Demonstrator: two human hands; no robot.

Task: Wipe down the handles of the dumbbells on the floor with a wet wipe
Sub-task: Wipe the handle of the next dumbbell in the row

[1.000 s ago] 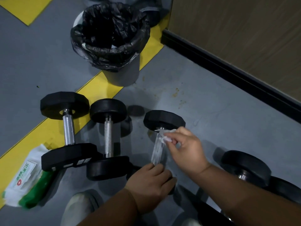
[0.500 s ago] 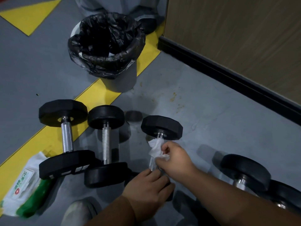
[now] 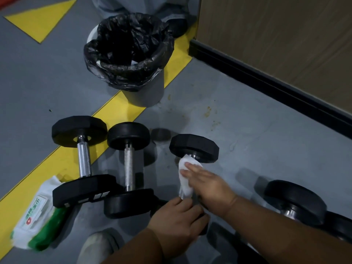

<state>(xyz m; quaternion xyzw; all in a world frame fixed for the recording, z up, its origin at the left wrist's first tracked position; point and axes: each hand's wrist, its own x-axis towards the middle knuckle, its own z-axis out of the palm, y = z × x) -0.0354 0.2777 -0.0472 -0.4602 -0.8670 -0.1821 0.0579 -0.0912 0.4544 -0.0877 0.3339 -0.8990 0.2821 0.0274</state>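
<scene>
Dumbbells in a row on the grey floor point(image 3: 247, 130), four seen. Third dumbbell point(image 3: 194, 147) in the middle, black far end up by a yellow stripe point(image 3: 118, 111) side, handle mostly hidden under a white wet wipe point(image 3: 185, 178). Right hand point(image 3: 207, 185) laid over the wipe, fingers point(image 3: 190, 165) long and fairly straight, pressing it onto the handle. Left hand point(image 3: 179, 220) curled down over the near black end of the same dumbbell, gripping it. Left dumbbell point(image 3: 83, 161) and second dumbbell point(image 3: 129, 168) just beside each other, shiny bumpy handles bare. Fourth dumbbell point(image 3: 295, 202) far off to the right, partly behind the right arm. Pack of wipes point(image 3: 36, 216), white and green, at the near left, touching the left dumbbell; green writing and a small red mark on the label, too blurry to read. Bin point(image 3: 144, 92) with a black bag point(image 3: 129, 52) at the far side, standing on the stripe. Shoe tip point(image 3: 97, 246) at the near edge.
</scene>
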